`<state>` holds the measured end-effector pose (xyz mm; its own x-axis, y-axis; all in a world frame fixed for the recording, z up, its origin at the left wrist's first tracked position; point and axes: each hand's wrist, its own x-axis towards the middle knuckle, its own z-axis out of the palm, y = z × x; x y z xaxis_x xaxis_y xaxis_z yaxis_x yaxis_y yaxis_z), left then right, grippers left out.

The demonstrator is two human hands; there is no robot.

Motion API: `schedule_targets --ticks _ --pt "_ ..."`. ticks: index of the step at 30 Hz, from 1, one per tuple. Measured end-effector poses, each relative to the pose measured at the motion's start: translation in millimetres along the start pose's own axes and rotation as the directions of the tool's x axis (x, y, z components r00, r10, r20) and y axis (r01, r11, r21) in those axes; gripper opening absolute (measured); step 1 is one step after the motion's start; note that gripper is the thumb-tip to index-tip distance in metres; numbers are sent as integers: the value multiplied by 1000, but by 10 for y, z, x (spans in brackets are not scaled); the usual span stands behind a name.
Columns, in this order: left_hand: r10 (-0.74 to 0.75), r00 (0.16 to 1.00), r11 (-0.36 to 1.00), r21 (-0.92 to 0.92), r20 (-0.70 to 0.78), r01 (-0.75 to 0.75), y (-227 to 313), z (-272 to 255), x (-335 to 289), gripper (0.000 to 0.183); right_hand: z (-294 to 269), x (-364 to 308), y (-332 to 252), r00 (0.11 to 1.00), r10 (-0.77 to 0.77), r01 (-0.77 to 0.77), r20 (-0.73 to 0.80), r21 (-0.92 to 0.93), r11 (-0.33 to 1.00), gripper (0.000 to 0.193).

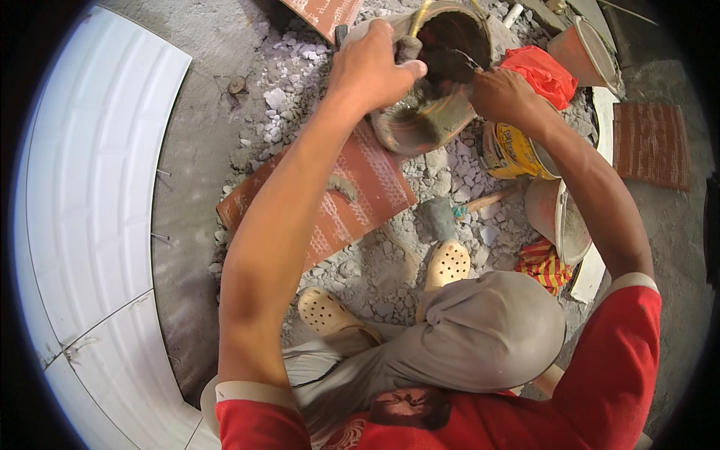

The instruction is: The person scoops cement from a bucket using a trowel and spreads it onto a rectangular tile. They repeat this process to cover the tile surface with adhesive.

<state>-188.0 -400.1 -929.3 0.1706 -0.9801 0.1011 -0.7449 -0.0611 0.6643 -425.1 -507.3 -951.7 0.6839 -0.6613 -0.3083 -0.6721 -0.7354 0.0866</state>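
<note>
My left hand (pixel 375 69) is closed at the near left rim of a mortar-smeared bucket (pixel 487 37), beside its yellow handle (pixel 420 19). The bucket leans toward me, and its inside looks dark and wet. At the opposite side of its mouth, my right hand (pixel 504 95) is closed around a thin metal tool (pixel 466 58), whose handle is hidden in the fist. Its kind cannot be told. Below the mouth, a grey-coated, orange-streaked surface (pixel 424 129) is blurred by motion. A reddish tile (pixel 360 199) with a dab of mortar lies beneath my left forearm.
Broken rubble (pixel 360 262) covers the ground around my shoes. A mallet (pixel 436 219), a yellow tub (pixel 514 152), a tilted bucket (pixel 555 217) and a red bag (pixel 541 75) lie rightward. Another reddish tile (pixel 651 145) rests far right. Large white panels (pixel 97 165) fill the left.
</note>
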Motion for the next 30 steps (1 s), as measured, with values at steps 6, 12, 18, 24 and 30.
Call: schedule_targets --ticks 6,12,18,24,30 --pt "9 1000 1000 -25 6 -9 6 23 -45 65 323 419 86 943 -284 278 171 59 959 24" --pt "-82 990 988 -124 115 96 -163 -188 48 53 502 326 229 934 -335 246 120 463 852 39" --pt "12 993 939 -344 118 30 -342 -205 119 48 684 222 -13 969 -246 167 35 638 751 47" --pt "18 999 975 -222 38 -9 -547 -278 229 48 685 357 -339 959 -274 260 -65 581 771 48" --pt "-25 992 872 -482 123 82 -606 -320 247 42 502 294 -700 973 -179 -38 144 868 494 48"
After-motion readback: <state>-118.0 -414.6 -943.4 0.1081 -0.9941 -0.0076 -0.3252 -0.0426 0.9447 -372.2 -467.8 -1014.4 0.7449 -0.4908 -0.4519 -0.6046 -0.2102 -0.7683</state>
